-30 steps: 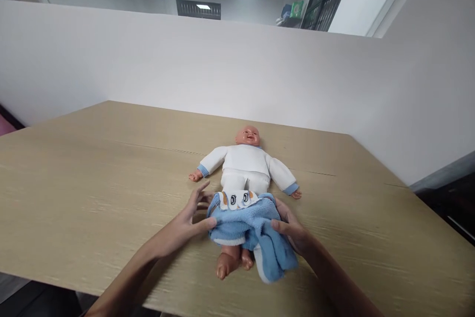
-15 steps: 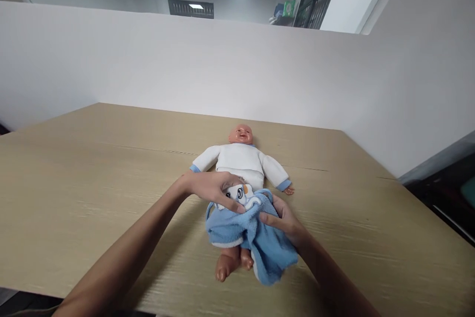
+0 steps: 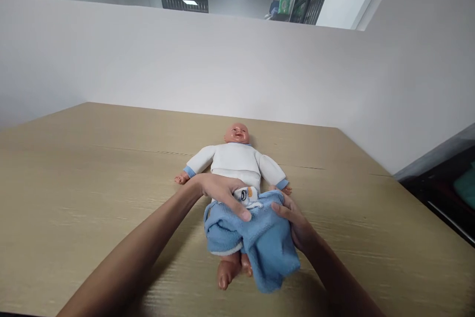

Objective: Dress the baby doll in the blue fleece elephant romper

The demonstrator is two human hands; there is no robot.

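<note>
The baby doll [image 3: 237, 158] lies face up near the middle of the counter [image 3: 74, 168], white top already on, while the blue fleece trousers [image 3: 248, 235] sit bunched over its hips and thighs — one bare leg pokes out below, the other trouser leg hangs loose, so the dressing looks roughly half done. At the doll's waist the left hand [image 3: 222, 193] lies with fingers [image 3: 239, 211] curled over the waistband; the right hand [image 3: 295, 220] pinches the cloth at the doll's other hip.
</note>
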